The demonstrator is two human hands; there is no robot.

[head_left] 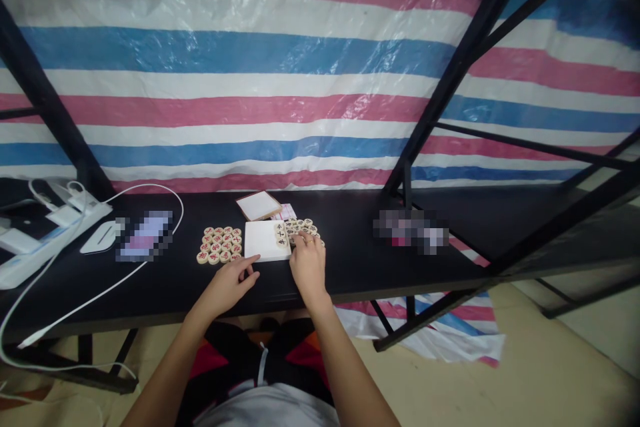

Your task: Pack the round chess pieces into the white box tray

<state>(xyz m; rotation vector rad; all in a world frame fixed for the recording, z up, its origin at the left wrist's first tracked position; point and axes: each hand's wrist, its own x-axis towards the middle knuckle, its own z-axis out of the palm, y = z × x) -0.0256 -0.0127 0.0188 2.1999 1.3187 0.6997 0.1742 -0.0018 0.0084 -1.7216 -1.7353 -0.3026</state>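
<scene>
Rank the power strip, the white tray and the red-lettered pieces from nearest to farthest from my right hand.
Going by the head view, from your right hand:
1. White tray, just to its left.
2. Red-lettered pieces, left, beyond the tray.
3. Power strip, at the far left.

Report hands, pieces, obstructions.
Left hand at box's near edge. Right hand at black pieces, some in box. Red pieces left of box. Lid behind, not blocking.
</scene>
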